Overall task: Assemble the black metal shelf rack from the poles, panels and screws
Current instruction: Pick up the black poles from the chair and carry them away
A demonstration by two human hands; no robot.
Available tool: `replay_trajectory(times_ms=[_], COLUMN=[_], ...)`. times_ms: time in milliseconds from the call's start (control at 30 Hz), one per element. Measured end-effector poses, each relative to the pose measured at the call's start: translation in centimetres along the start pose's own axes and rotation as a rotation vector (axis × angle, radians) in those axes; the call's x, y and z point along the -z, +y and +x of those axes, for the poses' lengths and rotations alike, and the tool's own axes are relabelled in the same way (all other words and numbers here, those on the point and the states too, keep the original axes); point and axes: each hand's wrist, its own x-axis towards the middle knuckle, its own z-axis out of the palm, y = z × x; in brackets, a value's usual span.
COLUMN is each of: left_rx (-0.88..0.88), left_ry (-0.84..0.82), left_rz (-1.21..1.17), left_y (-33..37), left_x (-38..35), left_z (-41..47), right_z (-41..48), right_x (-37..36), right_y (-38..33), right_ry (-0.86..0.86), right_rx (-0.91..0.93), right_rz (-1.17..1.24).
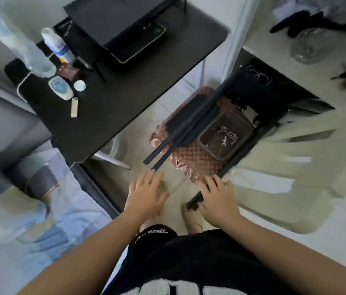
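Poles [176, 133] lie across a cushion [191, 154] beside the screw tray [225, 135]. Left hand [146, 194] hovers spread; right hand [216, 201] covers the near end of another pole [193, 202], grip not discernible. The tubes look stiff, light and slick: best held near mid-length.

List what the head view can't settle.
Head view only:
- Right hand: covers the pole end; grip or mere touch hidden by the hand.
- Screws in tray: too small, blurred to count.
- Poles on stool: far ends merge into dark blur; count unclear.
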Motion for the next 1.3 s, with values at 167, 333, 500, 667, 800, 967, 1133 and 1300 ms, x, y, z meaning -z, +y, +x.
replay_trajectory(times_ms=[167, 333, 500, 667, 800, 967, 1133, 1300], left_rx=[-0.108, -0.133, -0.067, 0.039, 0.092, 0.094, 0.227, 0.279], left_ry=[-0.11, -0.185, -0.27, -0.344, -0.393, -0.42, -0.571, -0.451], left_rz=[0.066, 0.086, -0.007, -0.175, -0.401, -0.411, -0.727, -0.803], left_y=[-2.4, -4.7, -6.9, -8.2, -8.1, -7.2, -4.4, -0.9], left_x=[1.5, 1.9, 0.6, -2.3, -3.5, -2.2, 0.7, 4.0], left_z=[6.7, 12.8, 18.1, 21.7, 22.9, 23.2, 22.2, 21.3], right_z=[2.0, 3.8, 6.6, 9.4, 10.9, 11.0, 9.8, 8.7], right_x=[-1.1, -3.4, -5.4, -8.8, -10.2, -9.6, -6.3, -1.5], right_y=[-0.9, -3.2, -6.1, -7.3, -7.2, -6.4, -5.6, -4.4], right_ry=[-0.067, -0.177, -0.167, -0.046, 0.059, 0.158, 0.296, 0.454], right_rx=[-0.305, -0.566, -0.804, -1.088, -1.269, -1.287, -1.277, -1.265], right_rz=[0.146, 0.295, 0.641, 1.174, 1.603, 1.738, 1.902, 2.05])
